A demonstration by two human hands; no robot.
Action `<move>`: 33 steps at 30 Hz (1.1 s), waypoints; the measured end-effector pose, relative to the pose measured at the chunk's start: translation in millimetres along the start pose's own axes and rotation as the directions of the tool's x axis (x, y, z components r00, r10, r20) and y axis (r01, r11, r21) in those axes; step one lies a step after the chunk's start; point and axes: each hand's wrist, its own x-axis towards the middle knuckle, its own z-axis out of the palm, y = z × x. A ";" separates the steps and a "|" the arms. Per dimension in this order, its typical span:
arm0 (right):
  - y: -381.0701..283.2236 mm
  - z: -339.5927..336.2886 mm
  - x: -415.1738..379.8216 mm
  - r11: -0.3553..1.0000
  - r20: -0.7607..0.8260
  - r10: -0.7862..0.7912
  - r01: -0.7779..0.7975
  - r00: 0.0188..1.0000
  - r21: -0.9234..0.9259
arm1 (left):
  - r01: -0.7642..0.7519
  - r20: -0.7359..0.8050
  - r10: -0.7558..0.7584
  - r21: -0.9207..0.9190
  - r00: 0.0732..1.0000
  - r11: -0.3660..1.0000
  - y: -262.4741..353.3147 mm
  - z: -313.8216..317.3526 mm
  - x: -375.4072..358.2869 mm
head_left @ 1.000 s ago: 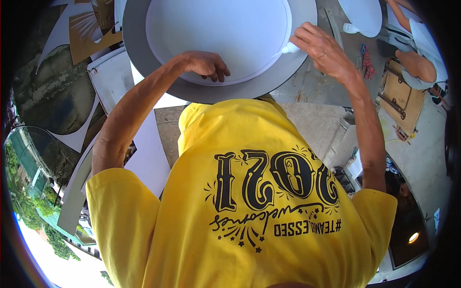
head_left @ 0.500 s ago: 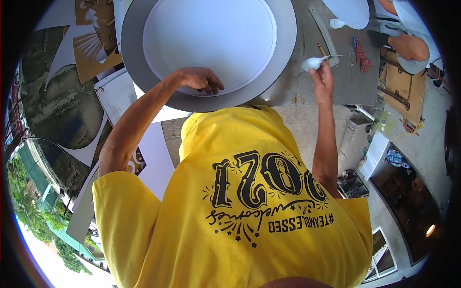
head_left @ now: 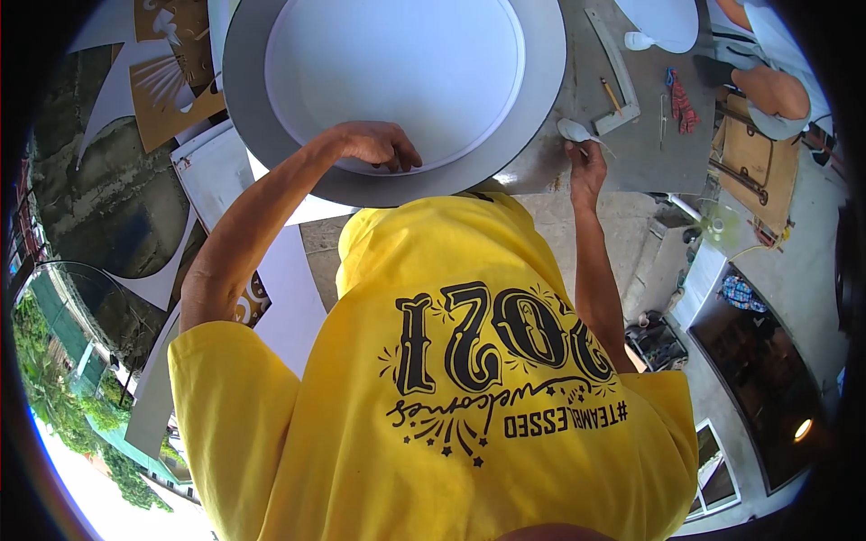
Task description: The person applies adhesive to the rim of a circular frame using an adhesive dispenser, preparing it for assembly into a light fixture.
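Observation:
My left hand (head_left: 379, 146) reaches over a large grey ring-shaped board (head_left: 248, 108), with its fingers curled and their tips at the near inside edge of a raised white rim (head_left: 521, 77). The rim circles a round white panel (head_left: 397, 72). At the table's near edge, to the right of the ring, my right hand (head_left: 588, 167) pinches a small white squeeze bottle (head_left: 572, 130). The bottle is tipped over low at the tabletop, its thin nozzle pointing right.
On the grey table (head_left: 654, 171) lie a flat angled strip (head_left: 613, 63), a pencil (head_left: 611, 94), red patterned cloth (head_left: 683, 104) and another white bottle (head_left: 639, 41). Cut brown sheets (head_left: 171, 99) are at left. Another person's foot (head_left: 771, 90) shows at right, near a fan (head_left: 720, 224).
My right hand has come down and toward me with the squeeze bottle, from above the table to its near edge. My left hand stays at the rim.

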 end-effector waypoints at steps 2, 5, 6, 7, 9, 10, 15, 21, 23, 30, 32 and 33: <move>3.6 -5.1 -8.7 0.998 -0.017 -0.008 0.007 1.000 -0.067 | -0.004 0.002 0.004 0.006 1.000 1.000 3.9 1.7 -2.6; -20.4 -21.6 -36.6 0.981 0.128 0.116 -0.093 0.985 -0.170 | 0.002 -0.013 -0.001 0.070 1.000 0.998 11.3 2.1 -5.6; -43.1 -25.9 -45.8 0.956 0.285 0.247 -0.185 0.926 -0.226 | -0.001 -0.020 0.002 0.090 1.000 0.996 15.8 1.7 -8.4; -84.2 -23.2 -60.1 0.986 0.322 0.112 -0.066 0.940 -0.152 | 0.000 -0.025 0.002 0.109 1.000 0.994 15.5 2.3 -10.8; -172.3 -17.6 -71.4 0.966 0.422 -0.187 0.244 0.887 -0.085 | -0.018 0.010 0.017 0.142 1.000 0.990 9.7 3.4 -5.9; -203.0 -16.6 -69.8 0.897 0.493 -0.347 0.436 0.798 -0.076 | -0.042 0.038 0.035 0.190 0.999 0.981 9.1 3.1 -1.8; -224.7 55.0 -26.2 0.544 0.885 -0.268 0.818 0.382 -0.188 | -0.063 0.040 0.055 0.252 0.998 0.966 -6.0 4.1 6.7; -175.6 128.0 9.3 0.537 0.980 0.167 0.824 0.105 -0.180 | -0.035 0.052 0.020 0.304 0.998 0.952 9.6 0.2 -4.2; -170.9 131.6 8.7 0.525 0.968 0.250 0.840 0.006 -0.140 | -0.017 0.061 -0.001 0.296 0.998 0.955 10.1 3.3 -3.6; -153.6 142.9 12.7 0.529 0.981 0.191 0.846 -0.037 -0.071 | -0.056 0.068 0.037 0.306 0.997 0.950 1.4 4.3 2.1; -151.0 144.2 14.3 0.491 0.984 0.156 0.871 -0.081 -0.006 | -0.064 0.070 0.045 0.311 0.997 0.948 3.4 2.8 -2.1; -156.3 144.4 14.0 0.506 0.979 0.203 0.860 -0.037 -0.072 | -0.072 0.019 0.069 0.309 0.997 0.948 4.9 4.2 -6.5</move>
